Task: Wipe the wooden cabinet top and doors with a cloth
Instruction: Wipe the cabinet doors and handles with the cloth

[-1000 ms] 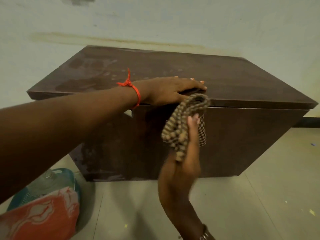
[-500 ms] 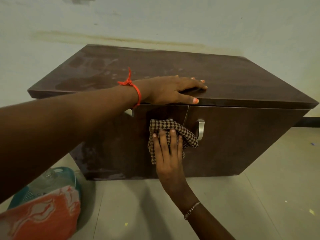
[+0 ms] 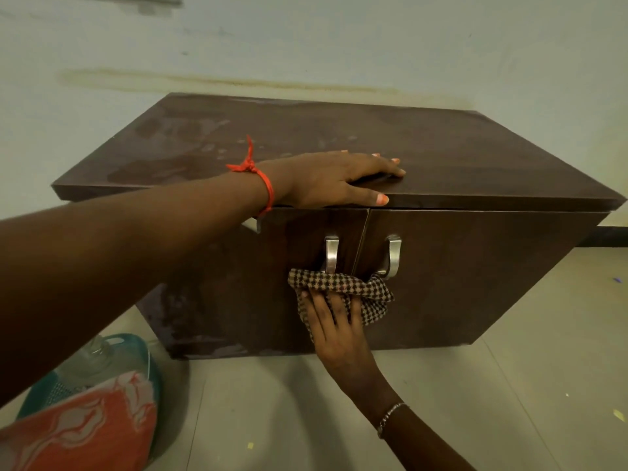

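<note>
Dark wooden cabinet point(image 3: 441, 158) on the floor against the far wall. Left hand point(image 3: 326, 180) flat, fingers spread, on its near top edge (holding nothing). Right hand point(image 3: 334, 322), fingers extended, presses checked cloth point(image 3: 343, 287) against the doors, just below two metal handles point(image 3: 331, 254).

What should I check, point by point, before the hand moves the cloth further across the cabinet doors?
1. Checkered cloth lies flat under the right hand, against the door fronts: ok.
2. Left hand rests on the cabinet top at its front edge, steadying: ok.
3. Both doors shut, seam between them narrow: ok.
4. Cloth free of the metal handles: not ok, its upper edge touches the lower end of the left handle and of the right handle.
5. Left door clean: not ok, pale smears low down.
6. Cabinet top clean: not ok, smudges at the left.
</note>
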